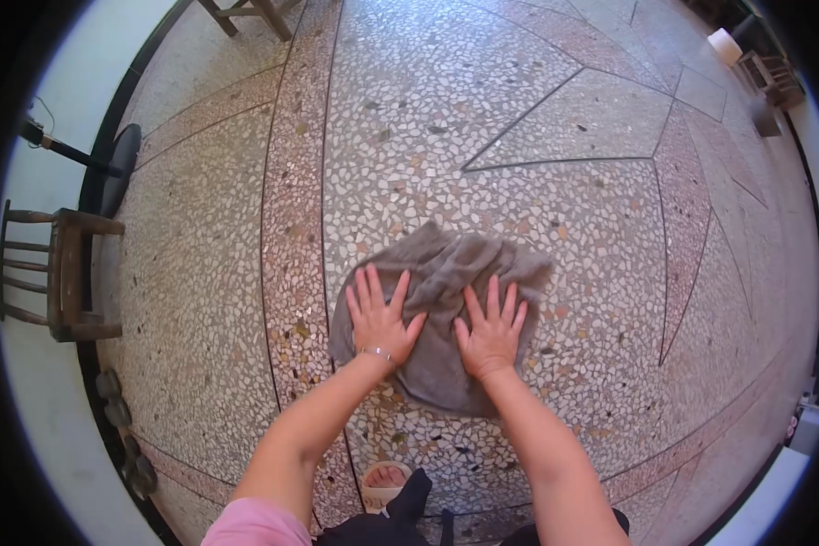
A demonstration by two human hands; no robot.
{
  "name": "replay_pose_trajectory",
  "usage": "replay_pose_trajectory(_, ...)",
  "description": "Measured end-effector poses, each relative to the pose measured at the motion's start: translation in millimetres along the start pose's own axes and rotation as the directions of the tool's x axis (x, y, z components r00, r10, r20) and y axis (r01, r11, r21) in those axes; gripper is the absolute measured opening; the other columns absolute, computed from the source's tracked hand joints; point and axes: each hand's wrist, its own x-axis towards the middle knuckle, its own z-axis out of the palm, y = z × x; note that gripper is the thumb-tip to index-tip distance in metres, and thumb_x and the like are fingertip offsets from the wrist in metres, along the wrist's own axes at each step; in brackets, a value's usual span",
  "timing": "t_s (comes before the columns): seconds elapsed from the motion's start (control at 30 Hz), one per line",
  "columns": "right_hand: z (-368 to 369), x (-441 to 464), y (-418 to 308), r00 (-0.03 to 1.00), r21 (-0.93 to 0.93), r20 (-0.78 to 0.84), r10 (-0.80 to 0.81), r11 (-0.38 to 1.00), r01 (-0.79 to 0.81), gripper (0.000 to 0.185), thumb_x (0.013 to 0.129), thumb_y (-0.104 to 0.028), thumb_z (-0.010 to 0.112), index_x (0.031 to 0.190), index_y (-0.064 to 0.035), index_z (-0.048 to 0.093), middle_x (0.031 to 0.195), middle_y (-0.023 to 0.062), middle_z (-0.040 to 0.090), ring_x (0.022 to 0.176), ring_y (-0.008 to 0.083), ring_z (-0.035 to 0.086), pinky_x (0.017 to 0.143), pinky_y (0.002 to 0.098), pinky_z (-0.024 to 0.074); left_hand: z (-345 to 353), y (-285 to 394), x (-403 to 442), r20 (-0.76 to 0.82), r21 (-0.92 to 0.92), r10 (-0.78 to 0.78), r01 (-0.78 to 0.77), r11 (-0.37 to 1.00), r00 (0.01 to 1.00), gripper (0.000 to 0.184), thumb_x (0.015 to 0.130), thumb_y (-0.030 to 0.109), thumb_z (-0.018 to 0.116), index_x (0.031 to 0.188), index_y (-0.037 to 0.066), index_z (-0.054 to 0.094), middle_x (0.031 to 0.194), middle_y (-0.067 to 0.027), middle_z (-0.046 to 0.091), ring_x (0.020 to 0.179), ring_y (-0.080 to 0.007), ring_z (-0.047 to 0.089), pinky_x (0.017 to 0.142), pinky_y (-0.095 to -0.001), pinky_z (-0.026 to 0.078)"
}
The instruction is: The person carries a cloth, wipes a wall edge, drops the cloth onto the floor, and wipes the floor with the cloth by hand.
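We had both hands palm-down on a grey-brown cloth [441, 369], which lay on the speckled stone floor [409, 127]. Left hand [381, 318]: spread, fingers fanned and pointing away from us, thumb out toward the other hand. Right hand [492, 338]: also spread, fingers fanned, thumb angled inward. Neither hand pinched the fabric; both rested on top of it. Hands were apart, with a strip of cloth between the thumbs.

Cloth was rumpled: folds bunched between the hands and beyond the fingertips, near side flatter, edges uneven. Its left edge sat close to the dark line bordering a reddish band [296, 182] in the floor.

We wore a bracelet [378, 352] on the left wrist and had a pink sleeve [257, 525] on the left arm. Just below the cloth we could see one foot in a light sandal [384, 482], next to some dark clothing [373, 530].

Around us: wooden chair [66, 273] by the left wall, dark round base [125, 168] with a pole above it, dark footwear [118, 409] along the wall below. Wooden legs [268, 16] showed at the top, and a white cylindrical object [725, 46] at upper right, too small to identify.
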Motion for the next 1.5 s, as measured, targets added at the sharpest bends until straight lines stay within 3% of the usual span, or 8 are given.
replay_pose_trajectory(0.43, 17, 173, -20, 0.967, -0.167, -0.219, 0.132, 0.971, -0.170, 0.064, 0.092, -0.047, 0.055, 0.151, -0.0280, 0.038, 0.162, 0.0138, 0.020, 0.147, 0.0434, 0.017, 0.117, 0.0616, 0.0139, -8, -36, 219, -0.035, 0.045, 0.160, -0.158, 0.986, 0.987, 0.076, 0.089, 0.060, 0.054, 0.155, 0.030, 0.031, 0.162, -0.0242, 0.014, 0.151, -0.0394, 0.009, 0.120, -0.0545, 0.007)
replay_pose_trajectory(0.7, 5, 170, -26, 0.979, -0.153, -0.095, 0.182, 0.969, -0.195, 0.067, 0.091, -0.047, 0.056, 0.152, -0.0264, 0.036, 0.162, 0.0163, 0.020, 0.147, 0.0443, 0.015, 0.117, 0.0610, 0.0117, -19, -40, 233, -0.001, -0.054, 0.206, -0.206, 0.977, 0.979, 0.083, 0.083, 0.063, 0.061, 0.154, 0.029, 0.034, 0.162, -0.0246, 0.013, 0.151, -0.0399, 0.007, 0.120, -0.0565, 0.005)
replay_pose_trajectory(0.87, 0, 170, -26, 0.976, -0.112, -0.004, 0.220, 0.969, -0.219, 0.067, 0.092, -0.048, 0.054, 0.153, -0.0265, 0.035, 0.164, 0.0156, 0.014, 0.149, 0.0436, 0.009, 0.118, 0.0604, 0.0074, -22, -38, 231, 0.082, -0.008, 0.193, -0.193, 0.981, 0.978, 0.082, 0.085, 0.066, 0.056, 0.155, 0.031, 0.032, 0.163, -0.0223, 0.012, 0.152, -0.0378, 0.006, 0.121, -0.0547, 0.003)
replay_pose_trajectory(0.97, 2, 173, -21, 0.985, -0.105, 0.007, 0.171, 0.980, -0.169, 0.069, 0.093, -0.048, 0.053, 0.154, -0.0255, 0.031, 0.164, 0.0159, 0.010, 0.149, 0.0437, 0.006, 0.118, 0.0611, 0.0061, -21, -36, 233, 0.007, -0.012, 0.203, -0.202, 0.979, 0.979, 0.081, 0.084, 0.061, 0.060, 0.154, 0.029, 0.034, 0.162, -0.0242, 0.014, 0.151, -0.0385, 0.009, 0.120, -0.0543, 0.006)
replay_pose_trajectory(1.23, 4, 175, -17, 0.994, -0.067, -0.017, 0.108, 0.992, -0.109, 0.069, 0.094, -0.049, 0.051, 0.155, -0.0226, 0.031, 0.164, 0.0190, 0.006, 0.149, 0.0463, 0.003, 0.117, 0.0634, 0.0041, -14, -33, 225, -0.018, 0.058, 0.172, -0.171, 0.984, 0.985, 0.077, 0.089, 0.056, 0.058, 0.155, 0.028, 0.030, 0.163, -0.0211, 0.015, 0.151, -0.0351, 0.011, 0.121, -0.0519, 0.010)
replay_pose_trajectory(1.4, 1, 165, -9, 0.999, -0.039, -0.052, 0.008, 0.999, -0.010, 0.070, 0.093, -0.048, 0.053, 0.154, -0.0199, 0.032, 0.163, 0.0213, 0.010, 0.148, 0.0489, 0.005, 0.115, 0.0662, 0.0057, -5, -14, 152, -0.027, 0.103, 0.058, -0.055, 0.993, 0.998, 0.078, 0.089, 0.057, 0.056, 0.156, 0.027, 0.030, 0.163, -0.0190, 0.018, 0.152, -0.0337, 0.011, 0.121, -0.0515, 0.007)
replay_pose_trajectory(1.47, -11, 153, 4, 0.968, -0.034, 0.066, -0.241, 0.969, 0.244, 0.070, 0.092, -0.048, 0.055, 0.153, -0.0196, 0.035, 0.162, 0.0214, 0.014, 0.148, 0.0485, 0.007, 0.115, 0.0663, 0.0065, -3, -6, 116, 0.013, 0.116, 0.038, -0.039, 0.992, 0.999, 0.082, 0.087, 0.056, 0.058, 0.156, 0.020, 0.030, 0.163, -0.0209, 0.016, 0.152, -0.0357, 0.009, 0.121, -0.0526, 0.007)
replay_pose_trajectory(1.5, -13, 139, 13, 0.941, 0.025, 0.048, -0.335, 0.942, 0.334, 0.068, 0.091, -0.046, 0.057, 0.151, -0.0195, 0.038, 0.161, 0.0199, 0.020, 0.148, 0.0467, 0.009, 0.116, 0.0652, 0.0084, -2, -2, 97, 0.010, 0.131, 0.036, -0.037, 0.991, 0.999, 0.082, 0.087, 0.056, 0.058, 0.156, 0.020, 0.030, 0.163, -0.0209, 0.016, 0.152, -0.0357, 0.009, 0.121, -0.0526, 0.007)
